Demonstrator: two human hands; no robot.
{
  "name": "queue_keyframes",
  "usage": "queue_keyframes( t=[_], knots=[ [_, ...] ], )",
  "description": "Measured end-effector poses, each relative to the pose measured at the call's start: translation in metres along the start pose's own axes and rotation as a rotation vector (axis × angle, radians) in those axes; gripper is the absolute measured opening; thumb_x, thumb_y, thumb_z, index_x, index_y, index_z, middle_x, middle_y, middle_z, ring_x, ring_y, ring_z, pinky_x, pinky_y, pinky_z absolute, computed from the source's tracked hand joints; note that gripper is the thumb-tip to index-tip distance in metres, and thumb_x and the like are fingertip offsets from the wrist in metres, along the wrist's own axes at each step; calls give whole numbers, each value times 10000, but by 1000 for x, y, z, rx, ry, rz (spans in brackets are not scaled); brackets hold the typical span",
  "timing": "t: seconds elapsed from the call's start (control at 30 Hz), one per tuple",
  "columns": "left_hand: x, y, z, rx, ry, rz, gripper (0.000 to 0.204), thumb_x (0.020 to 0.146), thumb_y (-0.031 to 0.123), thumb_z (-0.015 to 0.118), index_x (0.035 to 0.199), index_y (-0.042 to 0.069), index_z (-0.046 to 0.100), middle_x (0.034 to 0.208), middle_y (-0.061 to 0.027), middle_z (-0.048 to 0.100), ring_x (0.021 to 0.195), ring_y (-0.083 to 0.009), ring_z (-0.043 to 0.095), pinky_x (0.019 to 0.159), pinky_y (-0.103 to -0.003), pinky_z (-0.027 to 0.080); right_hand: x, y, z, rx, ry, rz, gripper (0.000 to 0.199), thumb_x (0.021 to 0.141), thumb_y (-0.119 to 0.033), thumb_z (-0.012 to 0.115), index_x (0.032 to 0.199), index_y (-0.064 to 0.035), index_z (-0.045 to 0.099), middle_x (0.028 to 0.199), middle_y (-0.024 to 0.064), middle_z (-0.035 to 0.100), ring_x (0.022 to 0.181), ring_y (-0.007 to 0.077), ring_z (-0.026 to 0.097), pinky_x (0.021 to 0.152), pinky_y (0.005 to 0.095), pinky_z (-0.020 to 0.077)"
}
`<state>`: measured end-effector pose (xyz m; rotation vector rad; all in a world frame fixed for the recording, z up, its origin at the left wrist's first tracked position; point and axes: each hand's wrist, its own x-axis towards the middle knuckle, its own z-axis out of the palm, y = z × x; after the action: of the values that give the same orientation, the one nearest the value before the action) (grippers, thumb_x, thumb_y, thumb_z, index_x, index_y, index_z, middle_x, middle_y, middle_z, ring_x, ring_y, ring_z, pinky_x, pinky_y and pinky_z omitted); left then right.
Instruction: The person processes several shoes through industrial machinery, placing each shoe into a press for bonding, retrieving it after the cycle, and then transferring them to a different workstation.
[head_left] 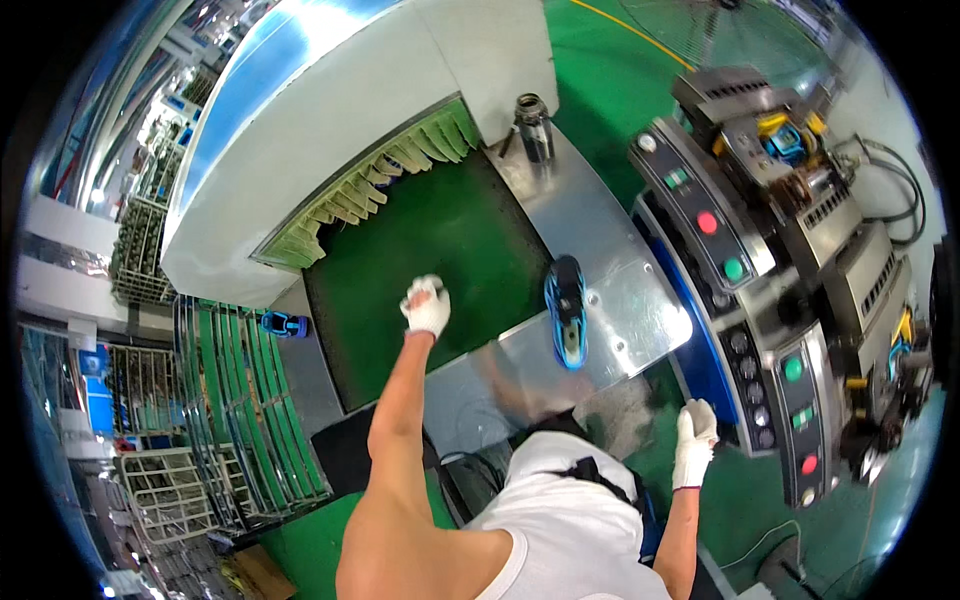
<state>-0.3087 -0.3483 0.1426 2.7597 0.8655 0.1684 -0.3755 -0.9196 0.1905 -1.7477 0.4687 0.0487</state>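
My left hand [427,306], in a white glove, hovers over the green conveyor belt [440,230] with its fingers curled in; nothing shows in it. To its right, a blue and black shoe [567,312] rests on the steel ledge [630,310]. Down at the right, my right hand [694,443], also gloved in white, is beside the blue front edge of a machine [700,345]. Its fingers are bent, and I see nothing held in them. Another blue shoe [284,324] sits on the steel border left of the belt.
Green strips [390,175] hang across the opening of a white housing [350,130]. A metal flask [534,128] stands at the ledge's far end. The machine carries control panels with red and green buttons and a blue shoe [785,143]. Metal racks [235,400] stand left.
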Motion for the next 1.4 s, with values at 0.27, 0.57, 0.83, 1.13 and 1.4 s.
queue_keyframes(
  t=[0.27, 0.57, 0.83, 1.13, 1.4],
  knots=[
    [152, -22, 77, -114, -103, -48, 572, 847, 148, 700, 1390, 192, 526, 1500, -92, 450, 1400, -341, 374, 1025, -597, 377, 64, -79, 266, -606, -373, -67, 950, 791, -313, 843, 1524, 17, 338, 1459, 254, 491, 1347, 355, 505, 1127, 422, 394],
    [526, -156, 59, -74, 20, -31, 555, 976, 464, 490, 1414, 130, 559, 1436, -173, 567, 1264, -378, 567, 1118, -517, 380, 92, -54, 335, -872, -337, -486, 623, 794, -106, 743, 1363, -11, 505, 1411, 267, 536, 1286, 436, 555, 1074, 481, 453],
    [556, -174, 122, 11, -122, -123, 599, 977, 493, 472, 1455, 136, 530, 1526, -133, 480, 1368, -334, 479, 1161, -475, 346, 93, -55, 343, -866, -323, -504, 616, 801, -81, 737, 1367, -27, 502, 1424, 251, 532, 1267, 420, 582, 1039, 458, 486],
    [422, -108, 68, 518, -148, 159, 627, 917, 482, 540, 1427, 118, 568, 1431, -185, 579, 1304, -354, 550, 1100, -522, 393, 91, -42, 326, -827, -276, -533, 589, 786, -66, 745, 1327, 13, 525, 1388, 265, 550, 1258, 435, 572, 1075, 473, 452],
    [123, -7, -3, 220, -488, 224, 539, 730, 459, 692, 1058, 32, 654, 1097, -220, 690, 1045, -395, 670, 959, -520, 490, 91, -31, 326, -720, -357, -378, 680, 873, -246, 711, 1454, -23, 438, 1468, 254, 479, 1378, 439, 442, 1159, 474, 363]
  ],
)
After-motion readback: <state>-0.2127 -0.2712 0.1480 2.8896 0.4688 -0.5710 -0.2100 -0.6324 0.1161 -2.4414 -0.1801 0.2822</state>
